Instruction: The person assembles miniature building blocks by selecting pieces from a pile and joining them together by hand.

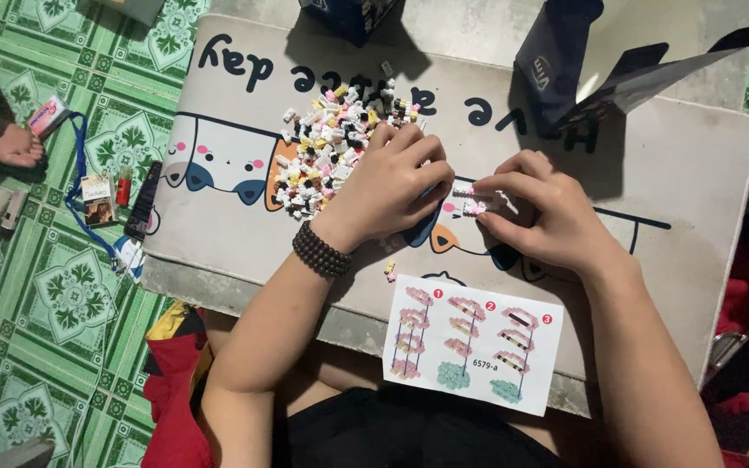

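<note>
Both hands meet over a white cartoon-printed mat [652, 165] on a low table. My left hand [392, 186], with a dark bead bracelet on its wrist, and my right hand [539, 212] pinch a small pink and white brick assembly [472, 201] between their fingertips. Just left of my left hand lies a heap of tiny bricks [327, 147] in white, pink, yellow and black. An instruction sheet [472, 342] with three numbered diagrams rests at the table's near edge. One loose small brick [389, 271] lies between the hands and the sheet.
A dark blue box [353, 16] stands at the mat's far edge, with an opened dark blue carton [582, 61] at the far right. On the green patterned floor at left lie a blue lanyard [80, 165], small packets, a lighter and a dark remote [143, 201]. Another person's foot [15, 146] is at far left.
</note>
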